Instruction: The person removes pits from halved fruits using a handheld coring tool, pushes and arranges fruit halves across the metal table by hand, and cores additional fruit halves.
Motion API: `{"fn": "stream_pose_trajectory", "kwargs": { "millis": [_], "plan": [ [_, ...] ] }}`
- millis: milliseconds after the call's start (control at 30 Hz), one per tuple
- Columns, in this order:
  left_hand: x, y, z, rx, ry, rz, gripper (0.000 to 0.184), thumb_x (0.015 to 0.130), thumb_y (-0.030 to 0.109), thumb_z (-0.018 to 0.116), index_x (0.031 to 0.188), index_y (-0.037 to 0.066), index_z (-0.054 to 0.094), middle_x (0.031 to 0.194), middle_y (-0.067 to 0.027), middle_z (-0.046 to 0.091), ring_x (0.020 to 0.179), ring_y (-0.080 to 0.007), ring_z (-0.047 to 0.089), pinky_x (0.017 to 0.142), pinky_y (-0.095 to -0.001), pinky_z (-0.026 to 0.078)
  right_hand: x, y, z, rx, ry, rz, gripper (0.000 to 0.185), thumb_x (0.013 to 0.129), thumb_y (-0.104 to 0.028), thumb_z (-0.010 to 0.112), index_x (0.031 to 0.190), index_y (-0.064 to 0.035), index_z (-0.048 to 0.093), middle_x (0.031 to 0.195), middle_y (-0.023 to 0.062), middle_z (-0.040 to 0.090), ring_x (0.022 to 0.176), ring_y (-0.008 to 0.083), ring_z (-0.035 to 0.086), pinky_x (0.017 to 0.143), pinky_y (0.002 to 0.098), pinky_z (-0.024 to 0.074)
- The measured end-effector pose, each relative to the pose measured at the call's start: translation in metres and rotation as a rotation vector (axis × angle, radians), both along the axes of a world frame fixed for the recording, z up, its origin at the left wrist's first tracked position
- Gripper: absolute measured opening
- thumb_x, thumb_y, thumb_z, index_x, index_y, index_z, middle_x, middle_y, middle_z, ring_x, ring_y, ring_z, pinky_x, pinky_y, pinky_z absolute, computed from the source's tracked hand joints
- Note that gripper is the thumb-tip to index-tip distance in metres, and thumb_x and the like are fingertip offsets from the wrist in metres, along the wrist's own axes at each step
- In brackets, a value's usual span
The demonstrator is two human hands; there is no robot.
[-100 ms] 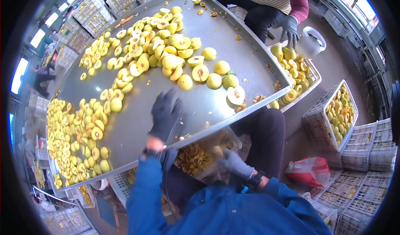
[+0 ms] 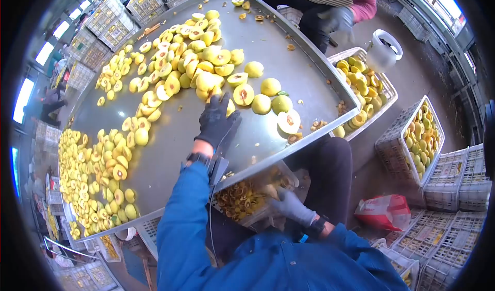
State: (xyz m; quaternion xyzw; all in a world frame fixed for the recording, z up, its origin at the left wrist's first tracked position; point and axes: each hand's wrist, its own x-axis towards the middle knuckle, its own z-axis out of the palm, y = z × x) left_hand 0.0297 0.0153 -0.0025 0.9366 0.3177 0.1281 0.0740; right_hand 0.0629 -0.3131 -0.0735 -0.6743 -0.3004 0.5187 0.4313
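Note:
My left hand [image 2: 218, 122], in a black glove, reaches over the metal table [image 2: 185, 146]. Its fingers are stretched out at the near edge of a heap of halved yellow fruit [image 2: 206, 79], touching or almost touching the closest pieces. Down by my lap, my right hand [image 2: 295, 207] wears a grey glove and has its fingers closed. A small tan thing [image 2: 270, 190] shows at its fingertips, too blurred to name. Below it stands a bin [image 2: 258, 216] of brown pits and fruit scraps, partly under the table edge.
Across the table's corner sits a co-worker in a striped top, with a gloved hand [image 2: 337, 20] above a crate [image 2: 390, 97] of fruit halves. A white bucket [image 2: 382, 54] stands beside it. Another fruit crate [image 2: 394, 157], stacked crates [image 2: 454, 180] and a red-white bag [image 2: 384, 212] are right.
My left hand has moved forward and right across the table to the fruit heap. My right hand has barely shifted. The co-worker's hand has lifted away from the crate.

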Motion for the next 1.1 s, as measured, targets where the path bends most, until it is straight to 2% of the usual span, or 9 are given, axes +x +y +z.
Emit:
{"fn": "stream_pose_trajectory", "kwargs": {
  "millis": [233,333,400,533,567,667,800,900,1100],
  "plan": [
    [0.010,0.000,-0.016,0.045,-0.113,-0.073,0.043,0.088,0.034,0.063,0.121,0.007,0.059,0.113,-0.0111,0.057,0.103,-0.0301,0.060,0.082,-0.0469,0.052,0.009,-0.012,-0.008,0.027,-0.002,-0.082,0.037,0.090,-0.024,0.064,0.116,0.0023,0.059,0.098,0.0160,0.069,0.091,0.0248,0.067,0.080,0.0363,0.0524],
    [-0.028,-0.035,0.014,-1.131,-0.642,0.220,0.036,0.095,0.028,0.057,0.123,0.006,0.059,0.110,-0.0087,0.064,0.099,-0.0230,0.063,0.080,-0.0387,0.054,0.017,-0.014,-0.006,0.077,-0.049,-0.107,0.036,0.088,-0.028,0.066,0.109,0.0019,0.061,0.091,0.0210,0.068,0.086,0.0306,0.068,0.076,0.0396,0.0525],
    [-0.063,-0.062,0.019,-1.300,-0.858,0.124,0.037,0.100,0.029,0.051,0.125,0.004,0.057,0.111,-0.0095,0.066,0.097,-0.0200,0.064,0.082,-0.0342,0.054,0.020,-0.006,0.016,0.121,-0.198,-0.052,0.035,0.088,-0.028,0.067,0.108,-0.0003,0.059,0.083,0.0243,0.066,0.081,0.0379,0.068,0.071,0.0442,0.0524],
    [-0.089,-0.139,0.047,-0.756,-0.812,0.079,0.047,0.105,0.040,0.041,0.127,0.000,0.055,0.111,-0.0132,0.066,0.097,-0.0194,0.065,0.085,-0.0325,0.055,0.014,0.018,0.104,0.304,-0.507,0.042,0.028,0.088,-0.026,0.067,0.100,-0.0041,0.054,0.068,0.0213,0.062,0.068,0.0423,0.064,0.059,0.0493,0.0503],
    [-0.088,-0.154,0.056,-1.273,-1.244,0.227,0.045,0.105,0.036,0.041,0.128,0.000,0.054,0.109,-0.0146,0.065,0.098,-0.0204,0.065,0.088,-0.0331,0.055,0.008,0.024,0.117,0.336,-0.557,0.057,0.027,0.088,-0.026,0.067,0.098,-0.0049,0.053,0.065,0.0200,0.061,0.065,0.0420,0.064,0.057,0.0495,0.0498],
    [-0.099,-0.181,0.072,-1.280,-1.347,0.195,0.042,0.105,0.032,0.041,0.127,-0.002,0.053,0.108,-0.0140,0.066,0.097,-0.0200,0.064,0.090,-0.0334,0.053,-0.012,0.033,0.134,0.464,-0.764,0.088,0.023,0.088,-0.022,0.067,0.093,-0.0062,0.052,0.062,0.0168,0.060,0.058,0.0370,0.063,0.052,0.0458,0.0495],
    [-0.107,-0.202,0.087,-0.598,-0.841,0.219,0.053,0.107,0.040,0.027,0.125,-0.003,0.052,0.102,-0.0136,0.066,0.093,-0.0196,0.064,0.088,-0.0325,0.052,-0.021,0.032,0.151,0.547,-0.889,0.133,0.020,0.086,-0.019,0.067,0.091,-0.0060,0.051,0.059,0.0141,0.060,0.053,0.0324,0.064,0.048,0.0420,0.0506],
    [-0.110,-0.210,0.098,-0.992,-1.089,0.239,0.052,0.106,0.039,0.029,0.121,-0.004,0.054,0.100,-0.0120,0.066,0.092,-0.0182,0.063,0.088,-0.0315,0.051,-0.024,0.028,0.156,0.539,-0.871,0.179,0.017,0.087,-0.014,0.065,0.090,-0.0057,0.051,0.059,0.0116,0.060,0.051,0.0278,0.066,0.045,0.0380,0.0516],
    [-0.104,-0.219,0.107,-0.874,-1.034,0.303,0.048,0.104,0.038,0.033,0.114,-0.002,0.058,0.099,-0.0100,0.065,0.091,-0.0174,0.062,0.087,-0.0310,0.051,-0.024,0.018,0.152,0.564,-0.875,0.220,0.016,0.086,-0.004,0.061,0.095,-0.0046,0.048,0.061,0.0112,0.061,0.050,0.0242,0.066,0.042,0.0349,0.0501]
  ]
}}
